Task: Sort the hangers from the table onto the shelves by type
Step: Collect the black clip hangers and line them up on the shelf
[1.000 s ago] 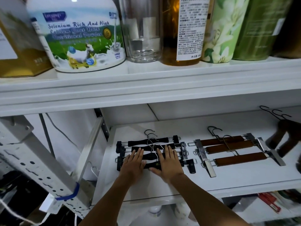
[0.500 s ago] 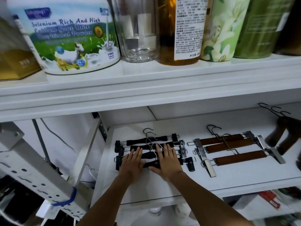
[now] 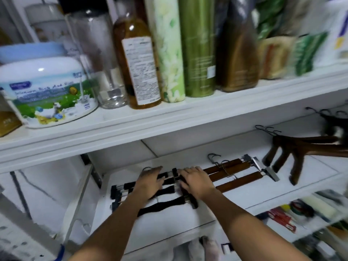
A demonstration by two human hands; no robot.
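Hands: two, both on the lower shelf (image 3: 169, 221), palms down.
- Left hand (image 3: 150, 182): fingers spread fairly straight, lying flat on the middle of the black hangers (image 3: 165, 203), gripping nothing.
- Right hand (image 3: 194, 180): just right of the left, fingers extended and laid over the right-hand clip ends of the same set; it presses and does not hold. Motion blur hides the fingertips.

Black hangers: clip type, several lying side by side at the left of the lower shelf, bars running left to right, the nearest one clear of both hands.

Brown hangers (image 3: 239, 180): three with metal clips, just right of the black set, parallel to one another, hooks towards the far side.

Wooden hangers (image 3: 293, 153): dark, stacked at the far right of the same shelf, arms fanned, partly blurred.

Upper shelf (image 3: 169, 117), left to right: milk powder tub (image 3: 49, 95), glass jar (image 3: 101, 63), amber bottle (image 3: 135, 59), floral tube (image 3: 167, 48), green tube (image 3: 197, 44), dark bottle (image 3: 237, 44). Items further right too blurred to tell.
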